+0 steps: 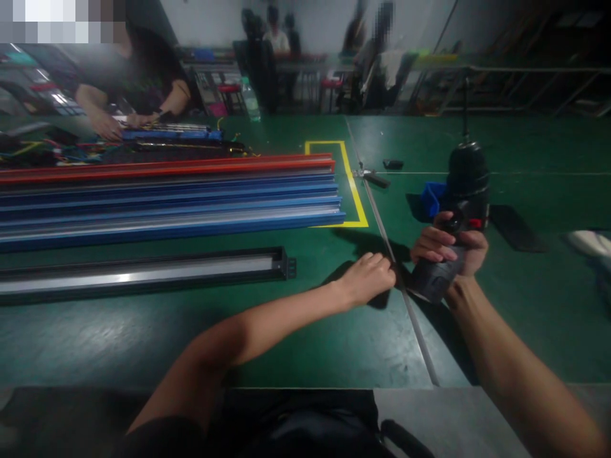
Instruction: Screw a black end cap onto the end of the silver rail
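Note:
My right hand (451, 248) is wrapped round the grip of a black power drill (468, 172), which is held upright above the table with its long bit pointing up. My left hand (370, 277) is closed over the green table near a grey seam; what its fingers hold, if anything, is hidden. To the left of my left hand lies a long black frame (143, 277) with a pale strip inside and a bracket at its right end. Beyond it, several blue profiles (191, 207) and a red profile (191, 168) lie side by side.
On the green table (296, 337) are a blue bin (432, 198), black-handled pliers (375, 178), a small black object (393, 164), a dark flat object (515, 228) and a bottle (250, 100). A person (138, 76) works across at the left with wires.

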Tool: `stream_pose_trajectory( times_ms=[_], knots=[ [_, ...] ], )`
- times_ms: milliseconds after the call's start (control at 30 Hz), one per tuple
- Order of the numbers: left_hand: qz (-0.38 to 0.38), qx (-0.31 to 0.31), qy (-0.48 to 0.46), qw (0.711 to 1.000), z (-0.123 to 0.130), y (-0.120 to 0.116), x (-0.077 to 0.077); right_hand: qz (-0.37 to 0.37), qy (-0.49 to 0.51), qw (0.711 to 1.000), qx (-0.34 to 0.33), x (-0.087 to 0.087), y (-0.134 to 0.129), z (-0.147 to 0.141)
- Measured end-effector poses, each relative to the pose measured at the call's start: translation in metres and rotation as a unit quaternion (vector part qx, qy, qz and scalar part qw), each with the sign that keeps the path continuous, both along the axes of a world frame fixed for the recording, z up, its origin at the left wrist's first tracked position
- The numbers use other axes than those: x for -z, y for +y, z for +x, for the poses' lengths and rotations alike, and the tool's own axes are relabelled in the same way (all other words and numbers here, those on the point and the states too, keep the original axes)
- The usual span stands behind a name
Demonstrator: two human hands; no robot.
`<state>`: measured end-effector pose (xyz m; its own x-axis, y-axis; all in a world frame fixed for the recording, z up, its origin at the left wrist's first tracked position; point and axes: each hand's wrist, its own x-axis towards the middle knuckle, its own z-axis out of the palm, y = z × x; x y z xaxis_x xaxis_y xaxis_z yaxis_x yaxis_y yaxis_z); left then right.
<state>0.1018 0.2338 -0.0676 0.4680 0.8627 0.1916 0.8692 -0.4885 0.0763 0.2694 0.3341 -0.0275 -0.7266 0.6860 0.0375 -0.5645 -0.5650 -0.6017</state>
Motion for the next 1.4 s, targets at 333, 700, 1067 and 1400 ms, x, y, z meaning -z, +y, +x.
stream_pose_trajectory(
  times_ms=[333, 700, 1067, 1400],
  knots=[
    [-0.028, -0.182, -0.007, 0.983, -0.054, 0.016, -0.009, 0.045, -0.054, 0.996, -0.048, 0.006, -0.014, -0.018],
    [0.111, -0.053, -0.102, 0.987, -0.09, -0.077, -0.037, 0.022, -0.046, 0.989, -0.142, 0.019, -0.039, -0.032],
    [0.256, -0.188, -0.51, 0.799, -0.171, -0.136, 0.006, -0.003, -0.105, 0.961, -0.254, 0.039, -0.067, -0.04],
    [0.27, -0.248, -0.486, 0.793, -0.183, -0.144, 0.01, -0.028, -0.121, 0.954, -0.273, 0.058, -0.073, -0.038]
  ],
)
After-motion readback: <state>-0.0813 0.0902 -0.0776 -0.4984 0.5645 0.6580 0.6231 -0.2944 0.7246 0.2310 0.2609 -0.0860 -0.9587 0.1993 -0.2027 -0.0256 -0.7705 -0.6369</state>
